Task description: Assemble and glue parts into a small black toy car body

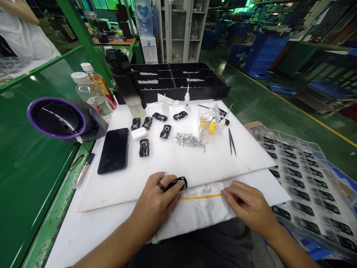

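Left hand (157, 199) rests at the near edge of the white board (178, 163), fingers curled around a small black toy car body (178, 182), which lies on the board's front edge. Right hand (247, 206) lies just beside it on a white cloth (199, 212), fingers loosely bent, tips pressed to the cloth, holding nothing. Farther back on the board: six more black car bodies (144, 147), a pile of small metal parts (187, 140), tweezers (232, 142), a phone (113, 150). Clear tray of finished cars (306, 186) at the person's right, off the bench (30, 175). Two bottles (93, 95) stand at back left.
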`<state>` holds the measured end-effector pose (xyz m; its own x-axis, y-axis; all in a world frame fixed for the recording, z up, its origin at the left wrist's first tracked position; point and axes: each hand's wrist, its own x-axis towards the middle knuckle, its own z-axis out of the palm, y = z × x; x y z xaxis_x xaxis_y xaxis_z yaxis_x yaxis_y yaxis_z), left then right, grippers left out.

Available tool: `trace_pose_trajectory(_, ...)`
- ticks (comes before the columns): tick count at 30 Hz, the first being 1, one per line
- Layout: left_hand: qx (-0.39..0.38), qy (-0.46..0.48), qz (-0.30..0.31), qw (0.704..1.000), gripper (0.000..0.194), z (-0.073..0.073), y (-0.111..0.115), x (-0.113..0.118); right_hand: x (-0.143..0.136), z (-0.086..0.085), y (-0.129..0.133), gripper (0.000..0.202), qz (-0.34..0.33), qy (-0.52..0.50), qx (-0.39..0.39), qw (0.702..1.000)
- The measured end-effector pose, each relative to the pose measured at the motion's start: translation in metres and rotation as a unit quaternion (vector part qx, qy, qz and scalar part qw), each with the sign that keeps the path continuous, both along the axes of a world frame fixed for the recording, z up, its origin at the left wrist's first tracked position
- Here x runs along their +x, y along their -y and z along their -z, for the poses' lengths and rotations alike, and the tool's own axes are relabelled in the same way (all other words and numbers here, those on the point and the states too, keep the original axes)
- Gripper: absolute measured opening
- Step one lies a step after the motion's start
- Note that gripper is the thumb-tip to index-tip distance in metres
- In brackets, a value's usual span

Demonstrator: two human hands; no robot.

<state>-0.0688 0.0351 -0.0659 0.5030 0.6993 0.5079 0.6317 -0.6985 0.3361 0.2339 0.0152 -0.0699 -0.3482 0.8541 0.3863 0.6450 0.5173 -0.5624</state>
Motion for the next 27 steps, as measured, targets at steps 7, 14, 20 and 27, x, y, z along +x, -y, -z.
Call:
trace_pose_trajectory(7, -0.027, 0.008, 0.004, 1.000, 0.029, -0.002, -0.002, 0.001, 0.002, 0.000, 0.002, 0.024, 0.007, -0.013, -0.029, 0.999)
trace_pose_trajectory(14, -0.001, 0.011, 0.003, 1.000, 0.028, 0.003, -0.004, 0.002, 0.005, -0.038, -0.025, 0.032, 0.071, -0.045, -0.155, 0.984)
trace_pose_trajectory(20, 0.026, -0.006, 0.003, 1.000, 0.026, 0.010, -0.006, 0.001, 0.023, -0.069, -0.095, 0.029, 0.192, -0.044, -0.051, 0.979)
trace_pose_trajectory(27, 0.038, -0.006, 0.005, 0.999, 0.026, 0.009, -0.007, 0.001, 0.019, -0.067, -0.158, 0.015, 0.271, -0.060, 0.003, 0.961)
